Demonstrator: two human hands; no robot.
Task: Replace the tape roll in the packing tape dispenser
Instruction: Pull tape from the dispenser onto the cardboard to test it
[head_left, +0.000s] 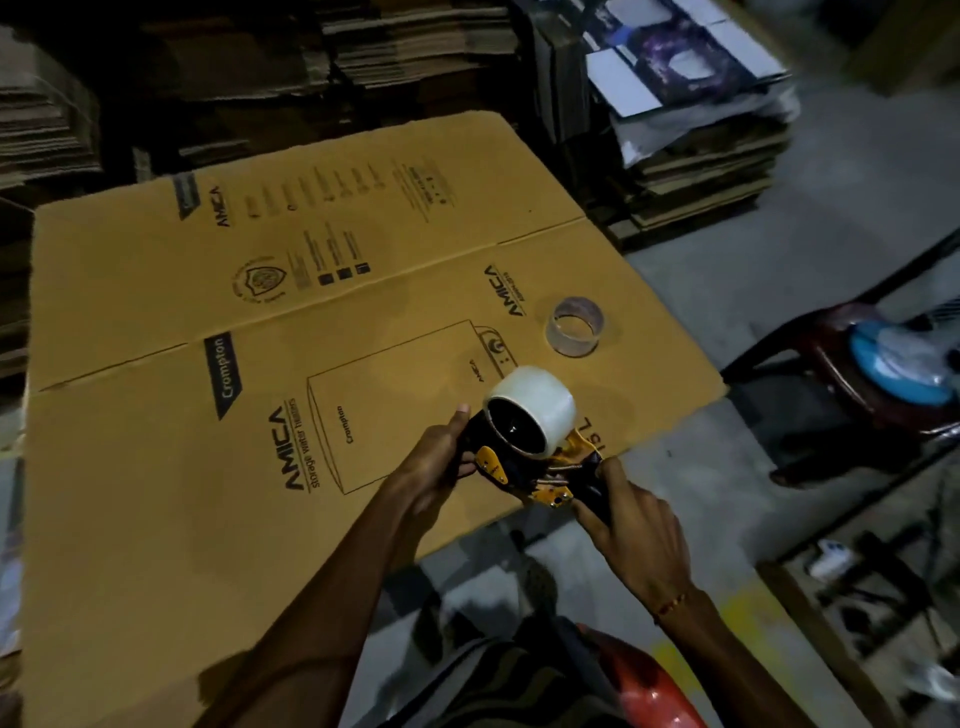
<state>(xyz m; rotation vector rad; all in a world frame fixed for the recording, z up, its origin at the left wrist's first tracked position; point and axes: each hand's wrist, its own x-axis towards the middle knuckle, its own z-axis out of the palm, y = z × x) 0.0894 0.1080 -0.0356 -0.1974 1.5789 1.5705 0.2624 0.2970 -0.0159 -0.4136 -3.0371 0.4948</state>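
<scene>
Hands (441, 457) (631, 514) both gripping the tape dispenser (519, 467), white tape roll (540, 410) in it, above flattened carton (208, 415).

Print on the flattened carton (156, 467)

"AMICA storage water heaters" runs large along the near panel, with "Crompton" on a dark banner just above it and again inside the line drawing of the heater. "AMICA" turns up again near the far fold, beside the empty core (575, 327) and on the far panel; "19 L" peeks out by the tape roll (535, 415). The finer print is blurred.
</scene>
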